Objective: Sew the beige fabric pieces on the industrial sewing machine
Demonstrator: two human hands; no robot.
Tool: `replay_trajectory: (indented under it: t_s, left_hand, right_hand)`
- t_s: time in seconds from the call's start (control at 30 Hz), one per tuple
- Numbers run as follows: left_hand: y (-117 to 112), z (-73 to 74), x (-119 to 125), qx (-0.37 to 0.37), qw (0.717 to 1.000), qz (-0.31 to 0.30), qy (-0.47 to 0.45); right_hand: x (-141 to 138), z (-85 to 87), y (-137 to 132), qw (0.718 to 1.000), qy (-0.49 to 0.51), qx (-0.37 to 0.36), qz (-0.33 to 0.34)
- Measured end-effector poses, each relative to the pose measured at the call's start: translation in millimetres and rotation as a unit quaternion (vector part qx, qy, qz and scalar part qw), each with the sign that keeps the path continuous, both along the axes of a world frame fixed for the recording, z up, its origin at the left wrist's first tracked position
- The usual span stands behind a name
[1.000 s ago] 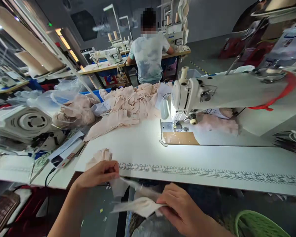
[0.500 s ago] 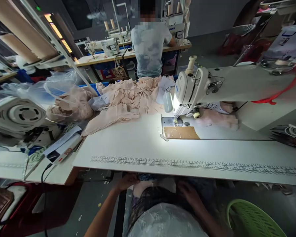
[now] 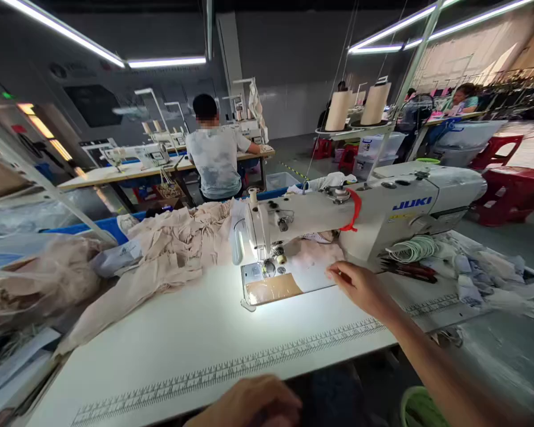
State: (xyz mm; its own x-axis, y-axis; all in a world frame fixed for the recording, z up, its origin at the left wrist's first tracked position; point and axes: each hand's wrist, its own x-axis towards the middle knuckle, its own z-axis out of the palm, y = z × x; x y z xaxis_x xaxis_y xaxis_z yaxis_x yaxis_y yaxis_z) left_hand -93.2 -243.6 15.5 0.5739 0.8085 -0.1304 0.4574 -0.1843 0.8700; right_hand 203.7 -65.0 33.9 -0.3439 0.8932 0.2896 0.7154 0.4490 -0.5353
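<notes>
Up from below the table edge, where it was 0.5 s ago, the bare right hand (image 3: 360,287) now reaches across the smooth white tabletop (image 3: 182,326). Its bent fingertips are at the near right edge of a crumpled pale pink fabric piece (image 3: 318,254), which lies under the arm of a white JUKI sewing machine (image 3: 311,210); whether they pinch it, I cannot tell. The left hand (image 3: 253,400) (blurred, by the table's front edge) is curled, its grip unclear.

That machine arm, tied with a red cloth strip (image 3: 352,210), spans above the fabric. Coiled pale green cord (image 3: 412,249) lies to the right, a beige cloth heap (image 3: 182,237) to the left. Printed ruler markings (image 3: 231,369) cross the tabletop. Beyond, 1 seated person in a mottled shirt (image 3: 216,160) faces away, and red plastic stools (image 3: 514,193) stand at right.
</notes>
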Motion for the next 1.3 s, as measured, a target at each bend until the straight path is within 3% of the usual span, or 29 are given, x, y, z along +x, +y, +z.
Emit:
replay_trajectory:
  t_s: [0.1, 0.2, 0.3, 0.4, 0.5, 0.63, 0.77, 0.83, 0.97, 1.07, 1.13, 1.2, 1.3]
  left_hand:
    - [65, 21.0, 45, 0.16, 0.986, 0.039, -0.019]
    - [140, 11.2, 79, 0.292, 0.95, 0.108, -0.027]
    - [204, -5.5, 100, 0.302, 0.931, 0.205, 0.026]
    - [241, -14.7, 111, 0.299, 0.91, 0.278, 0.076]
    - [256, -21.2, 114, 0.331, 0.887, 0.308, 0.099]
    - [261, -28.6, 113, 0.395, 0.869, 0.285, 0.083]
    - [258, -23.1, 113, 0.423, 0.865, 0.27, 0.021]
    - [250, -16.7, 114, 0.391, 0.88, 0.271, -0.007]
    - [217, -10.2, 104, 0.246, 0.929, 0.275, -0.032]
    - [180, -14.6, 73, 0.155, 0.951, 0.266, -0.041]
    - [157, -18.0, 42, 0.132, 0.953, 0.271, -0.022]
    - [139, -18.0, 9, 0.135, 0.943, 0.302, 0.033]
    - [123, -9.9, -29, 0.146, 0.903, 0.366, 0.171]
  right_hand:
    - [-8, -12.8, 62, 0.987, -0.125, 0.074, -0.074]
    - [-16, -26.6, 85, 0.981, -0.147, 0.097, -0.08]
    - [-16, -36.8, 86, 0.979, -0.157, 0.113, -0.067]
    - [-12, -41.3, 84, 0.978, -0.159, 0.122, -0.056]
    - [-10, -39.5, 86, 0.978, -0.154, 0.131, -0.046]
    - [-8, -33.7, 85, 0.98, -0.129, 0.144, -0.04]
    - [-3, -32.1, 83, 0.986, -0.116, 0.107, -0.043]
    - [0, -32.7, 82, 0.987, -0.124, 0.09, -0.044]
    - [4, -33.0, 79, 0.985, -0.138, 0.094, -0.052]
    - [2, -32.4, 78, 0.98, -0.146, 0.117, -0.073]
    - [-2, -32.6, 80, 0.975, -0.15, 0.138, -0.083]
    - [-10, -33.8, 84, 0.973, -0.155, 0.154, -0.079]
    - [-23, -37.3, 91, 0.968, -0.167, 0.173, -0.063]
